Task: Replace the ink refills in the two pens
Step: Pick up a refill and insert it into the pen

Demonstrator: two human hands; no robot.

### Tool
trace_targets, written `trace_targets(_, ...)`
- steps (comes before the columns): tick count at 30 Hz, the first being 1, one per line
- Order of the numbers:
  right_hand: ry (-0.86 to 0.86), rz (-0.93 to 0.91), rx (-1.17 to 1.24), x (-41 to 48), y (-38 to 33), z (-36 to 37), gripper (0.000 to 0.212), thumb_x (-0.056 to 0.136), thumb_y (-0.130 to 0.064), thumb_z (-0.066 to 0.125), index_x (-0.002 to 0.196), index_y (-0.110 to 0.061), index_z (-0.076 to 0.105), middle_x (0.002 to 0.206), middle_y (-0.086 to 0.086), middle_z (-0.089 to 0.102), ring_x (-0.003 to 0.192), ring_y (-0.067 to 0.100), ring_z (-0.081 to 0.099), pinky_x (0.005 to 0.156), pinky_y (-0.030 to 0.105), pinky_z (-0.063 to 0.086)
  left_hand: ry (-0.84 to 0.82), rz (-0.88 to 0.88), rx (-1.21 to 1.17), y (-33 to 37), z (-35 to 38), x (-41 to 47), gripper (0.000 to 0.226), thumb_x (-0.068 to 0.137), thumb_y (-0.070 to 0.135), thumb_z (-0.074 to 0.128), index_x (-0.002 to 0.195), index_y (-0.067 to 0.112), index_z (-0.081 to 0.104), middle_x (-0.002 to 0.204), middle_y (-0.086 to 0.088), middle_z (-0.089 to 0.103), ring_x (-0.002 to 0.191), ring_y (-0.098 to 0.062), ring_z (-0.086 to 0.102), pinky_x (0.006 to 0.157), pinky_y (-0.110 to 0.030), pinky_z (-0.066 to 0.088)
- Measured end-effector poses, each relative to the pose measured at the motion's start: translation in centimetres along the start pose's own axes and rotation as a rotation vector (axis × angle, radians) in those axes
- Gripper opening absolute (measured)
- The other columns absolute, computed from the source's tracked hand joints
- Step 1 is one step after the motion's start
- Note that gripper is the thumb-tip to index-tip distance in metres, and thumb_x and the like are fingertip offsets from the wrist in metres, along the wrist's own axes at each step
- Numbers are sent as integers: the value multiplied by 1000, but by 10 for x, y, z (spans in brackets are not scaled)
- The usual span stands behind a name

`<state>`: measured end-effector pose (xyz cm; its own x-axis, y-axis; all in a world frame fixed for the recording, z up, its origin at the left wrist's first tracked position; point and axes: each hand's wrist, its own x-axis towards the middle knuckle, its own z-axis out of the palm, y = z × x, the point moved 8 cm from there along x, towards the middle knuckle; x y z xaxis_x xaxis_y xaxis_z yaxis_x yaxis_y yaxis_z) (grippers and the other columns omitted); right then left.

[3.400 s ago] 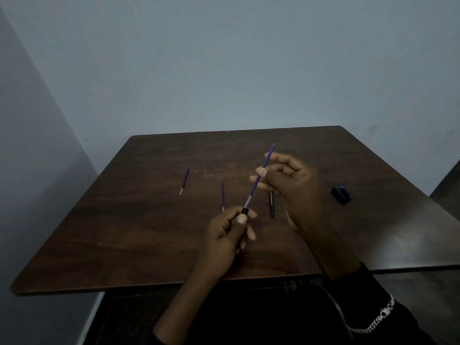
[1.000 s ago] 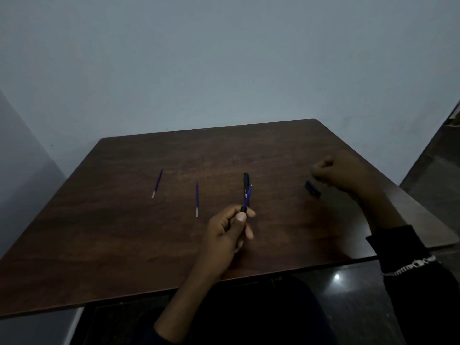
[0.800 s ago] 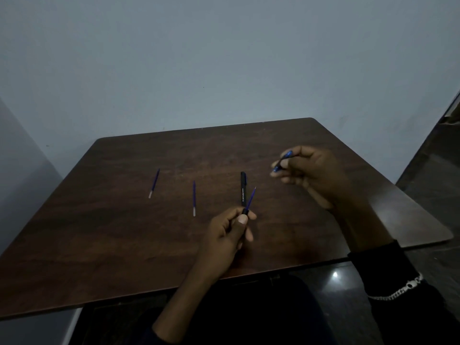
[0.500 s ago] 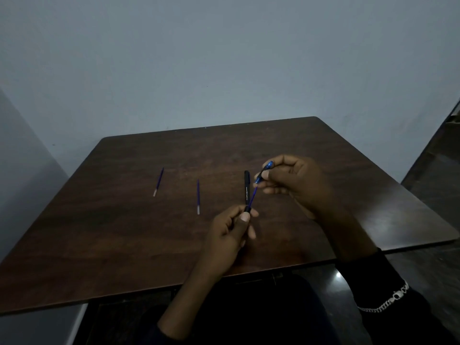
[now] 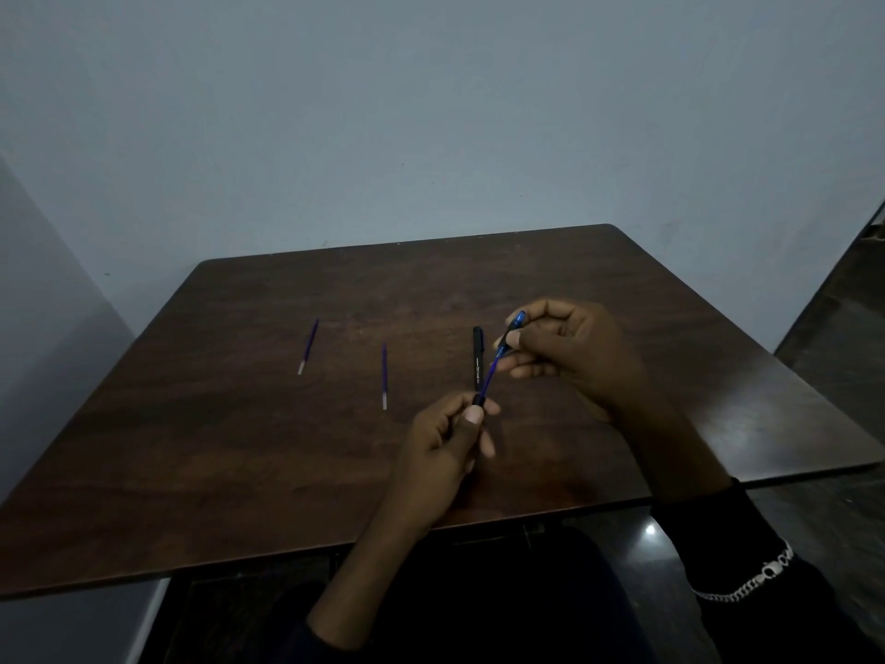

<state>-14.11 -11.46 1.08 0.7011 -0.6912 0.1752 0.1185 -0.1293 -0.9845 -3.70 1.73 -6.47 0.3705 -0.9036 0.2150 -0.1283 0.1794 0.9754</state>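
Note:
My left hand grips a black pen barrel near the table's middle, with a thin blue refill sticking up out of it. My right hand pinches a small translucent blue pen piece over the refill's upper end. A second black pen lies flat on the table just behind my left hand. Two loose blue refills lie to the left: one near the middle and another farther left.
The dark wooden table stands against a pale wall. Its front edge runs just above my lap and its right edge drops to a dark floor. A chain bracelet sits on my right wrist.
My right hand reached to the table's right side, picked up the blue piece and brought it back over the refill's tip. My left hand kept holding the barrel.

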Motion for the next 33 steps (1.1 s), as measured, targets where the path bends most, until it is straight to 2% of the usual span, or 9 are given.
trace_targets(4,31,-8,43,1,-6,-6,8,94,1,67,100,-5,69,92,20,79,81,32,80,63,28,64,8,-13,-4,-2,-1,1,25,108,25,47,107,21,71,68,2,66,47,-3,45,47,-16,38)
trace_targets(8,-3,-5,5,1,-7,-1,8,94,2,67,99,-4,70,90,19,80,79,30,80,64,29,65,13,-13,15,-3,-2,1,27,111,16,45,107,21,71,68,2,66,47,-2,46,47,-15,38)
trace_targets(12,-21,-6,-17,1,-5,5,10,94,4,65,96,-4,70,88,17,80,75,26,80,65,30,65,11,-4,-1,-2,-1,1,25,109,21,45,108,18,70,66,3,66,46,-2,45,46,-15,37)
trace_targets(17,-7,0,-1,0,-5,3,9,95,2,66,98,-6,70,90,18,80,78,29,80,63,29,64,6,5,-21,-1,0,1,25,105,28,47,105,24,71,67,2,66,47,-3,45,47,-15,37)
trace_targets(24,-18,-2,32,1,-5,4,9,96,0,66,96,-8,69,91,18,80,74,29,80,61,31,64,11,4,-16,-2,0,1,25,104,28,47,105,24,71,67,1,67,47,-2,46,47,-14,38)
trace_targets(33,-45,17,-19,2,-4,6,9,94,1,68,96,-8,70,89,17,80,76,28,80,64,31,65,24,-20,18,-2,-2,0,26,111,13,45,106,17,70,67,1,65,47,-3,44,47,-15,37)
